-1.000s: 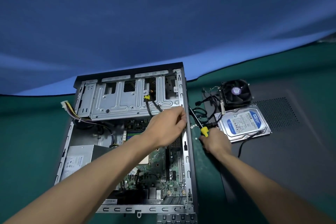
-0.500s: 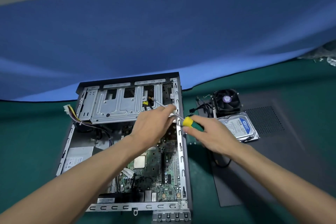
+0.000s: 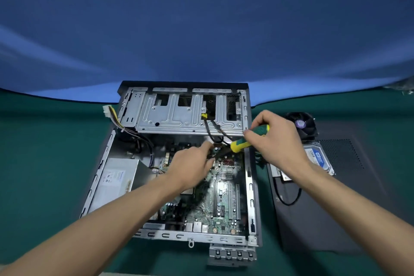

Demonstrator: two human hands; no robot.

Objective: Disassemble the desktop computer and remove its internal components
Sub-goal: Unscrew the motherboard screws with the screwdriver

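Two black cables (image 3: 214, 132) are crossing above the motherboard (image 3: 224, 195) where the right hand (image 3: 275, 141) is gripping the screwdriver (image 3: 248, 139) and the left hand (image 3: 190, 166) is pinching its shaft.

My table (image 3: 44, 163) has a green cover; a blue cloth (image 3: 201, 29) hangs behind its far edge.

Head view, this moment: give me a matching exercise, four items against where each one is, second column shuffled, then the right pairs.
Items:
1. screwdriver
2. hard drive
3. cooler fan
4. power supply

Places:
A. inside the case, left side
B. on the dark panel, far end
C. gripped in the right hand
D. on the dark panel, nearer than the fan

Pairs: 1-C, 2-D, 3-B, 4-A
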